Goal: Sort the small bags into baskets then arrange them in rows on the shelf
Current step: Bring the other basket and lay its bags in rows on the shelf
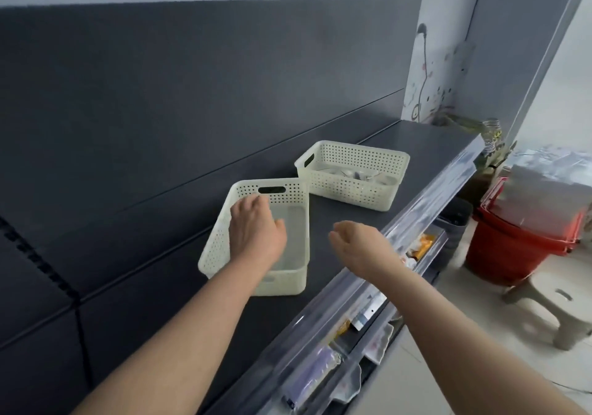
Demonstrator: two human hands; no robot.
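Two cream perforated baskets stand on the dark grey shelf (336, 241). The near basket (221, 238) lies lengthwise away from me; my left hand (256, 228) reaches down into it with fingers bent, and whatever it touches is hidden under the hand. The far basket (355, 187) sits behind and to the right, with several small pale bags (355, 172) inside. My right hand (358, 245) hovers over the shelf's front edge, right of the near basket, fingers loosely curled and holding nothing.
A clear plastic rail (426, 196) runs along the shelf front. Lower shelves below hold packets, orange (423, 245) and purple (317, 373). A red bucket (512, 248) and a beige stool (563, 305) stand on the floor at right. A dark back panel rises behind.
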